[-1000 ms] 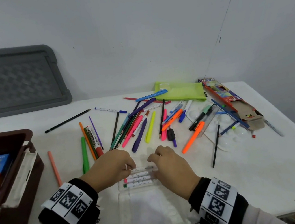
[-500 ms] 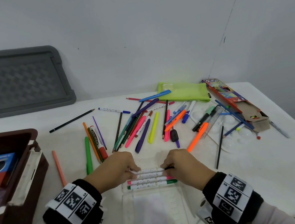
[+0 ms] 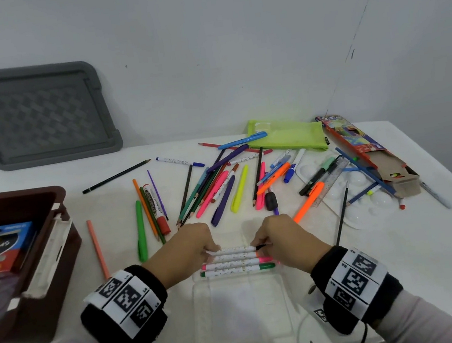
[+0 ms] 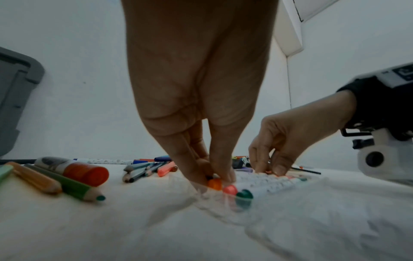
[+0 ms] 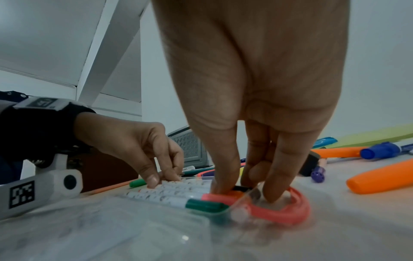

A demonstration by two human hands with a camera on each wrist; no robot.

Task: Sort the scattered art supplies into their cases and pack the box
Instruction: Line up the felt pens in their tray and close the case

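Pinching black-capped marker [image 3: 234, 250] | left grip [image 3: 185, 251] one end | right grip [image 3: 282, 239] cap end | over clear case [image 3: 239, 309]

White markers [image 3: 235, 260] speckled with tiny dark marks are lying in a clear case [image 3: 239, 309], showing black, orange, pink and green caps. Black wristbands [image 3: 127, 307] are carrying white tags with black square codes. At ten o'clock a brown box [image 3: 46, 286] is sitting; at eleven a grey lid [image 3: 34, 117] is showing a woven check; at one a lime-green pouch [image 3: 289, 134] is lying.
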